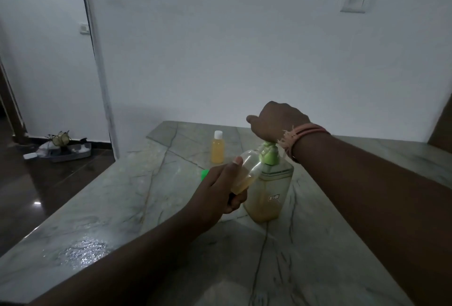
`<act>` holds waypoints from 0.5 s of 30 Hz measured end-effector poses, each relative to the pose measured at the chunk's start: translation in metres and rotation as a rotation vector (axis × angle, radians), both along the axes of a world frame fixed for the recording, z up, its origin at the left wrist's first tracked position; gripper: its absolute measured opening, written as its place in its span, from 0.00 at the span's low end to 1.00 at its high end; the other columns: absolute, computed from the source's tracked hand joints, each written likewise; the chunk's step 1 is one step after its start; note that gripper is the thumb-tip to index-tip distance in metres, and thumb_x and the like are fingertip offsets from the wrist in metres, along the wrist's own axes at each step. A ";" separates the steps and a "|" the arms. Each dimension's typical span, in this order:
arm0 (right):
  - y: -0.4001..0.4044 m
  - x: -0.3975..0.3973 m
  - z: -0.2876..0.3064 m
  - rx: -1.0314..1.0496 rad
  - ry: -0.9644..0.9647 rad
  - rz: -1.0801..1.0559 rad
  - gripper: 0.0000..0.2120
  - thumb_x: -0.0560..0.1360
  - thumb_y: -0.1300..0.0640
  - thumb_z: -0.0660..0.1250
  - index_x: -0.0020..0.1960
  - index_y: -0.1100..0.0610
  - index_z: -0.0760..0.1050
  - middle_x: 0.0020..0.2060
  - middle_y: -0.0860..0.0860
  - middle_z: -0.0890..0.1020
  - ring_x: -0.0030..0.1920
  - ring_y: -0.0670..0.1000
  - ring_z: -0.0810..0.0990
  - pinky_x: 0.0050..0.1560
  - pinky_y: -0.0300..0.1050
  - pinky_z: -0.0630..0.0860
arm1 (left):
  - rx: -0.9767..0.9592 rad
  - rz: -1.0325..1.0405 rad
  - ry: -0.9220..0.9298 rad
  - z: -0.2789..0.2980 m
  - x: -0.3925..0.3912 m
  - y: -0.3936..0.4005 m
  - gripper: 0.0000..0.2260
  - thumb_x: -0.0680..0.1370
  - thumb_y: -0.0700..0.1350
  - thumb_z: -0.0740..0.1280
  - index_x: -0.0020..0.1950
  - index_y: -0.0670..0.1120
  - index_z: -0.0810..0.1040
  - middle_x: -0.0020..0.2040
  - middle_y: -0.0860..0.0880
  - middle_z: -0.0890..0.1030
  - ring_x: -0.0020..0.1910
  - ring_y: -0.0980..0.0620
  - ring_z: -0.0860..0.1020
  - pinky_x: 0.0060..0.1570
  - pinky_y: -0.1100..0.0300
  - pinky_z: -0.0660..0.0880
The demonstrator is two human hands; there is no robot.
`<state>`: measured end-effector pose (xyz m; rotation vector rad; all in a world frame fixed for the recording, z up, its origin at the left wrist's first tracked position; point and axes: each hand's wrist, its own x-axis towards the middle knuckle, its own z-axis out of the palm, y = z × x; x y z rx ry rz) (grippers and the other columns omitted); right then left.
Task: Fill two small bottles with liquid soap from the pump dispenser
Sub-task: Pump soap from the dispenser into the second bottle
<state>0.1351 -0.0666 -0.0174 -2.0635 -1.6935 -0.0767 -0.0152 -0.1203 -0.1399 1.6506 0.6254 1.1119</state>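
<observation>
I see a pale green-grey stone counter (pixel 171 208) with dark veins filling the lower half of the frame, a glossy wet-looking patch shining at its lower left. Standing on it right of centre is the pump dispenser (pixel 269 195), its clear body partly filled with yellowish soap, and further back, just above centre, stands a small capped bottle (pixel 217 149) full of the same yellow liquid. A small bright green cap (pixel 204 174) lies on the stone just left of centre, partly hidden.

small bottles: 2 (pixel 217 147) (pixel 247 171) | pump dispenser: 1 (pixel 269 193) | green cap: 1 (pixel 204 174) | hands: 2 (pixel 220 190) (pixel 276 120)
</observation>
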 end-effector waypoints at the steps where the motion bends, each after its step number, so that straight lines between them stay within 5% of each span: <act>1: 0.001 0.001 -0.002 0.020 0.025 0.011 0.18 0.77 0.41 0.59 0.37 0.54 0.68 0.39 0.52 0.74 0.44 0.58 0.74 0.53 0.50 0.73 | 0.001 -0.003 -0.004 0.000 0.000 0.001 0.20 0.83 0.57 0.54 0.45 0.45 0.76 0.29 0.45 0.71 0.24 0.53 0.65 0.25 0.59 0.62; 9: 0.003 0.005 -0.013 0.051 0.144 0.002 0.17 0.77 0.41 0.59 0.47 0.55 0.73 0.52 0.57 0.80 0.52 0.60 0.78 0.54 0.51 0.74 | 0.014 -0.006 0.000 -0.002 0.000 0.001 0.20 0.84 0.56 0.53 0.45 0.44 0.76 0.28 0.48 0.71 0.24 0.54 0.66 0.25 0.60 0.62; 15: 0.001 0.004 -0.001 -0.033 0.076 0.027 0.16 0.75 0.44 0.61 0.36 0.54 0.69 0.35 0.51 0.75 0.40 0.56 0.75 0.45 0.46 0.72 | 0.008 -0.001 0.002 0.001 -0.001 -0.003 0.21 0.83 0.57 0.53 0.44 0.44 0.76 0.28 0.47 0.71 0.23 0.54 0.66 0.26 0.58 0.61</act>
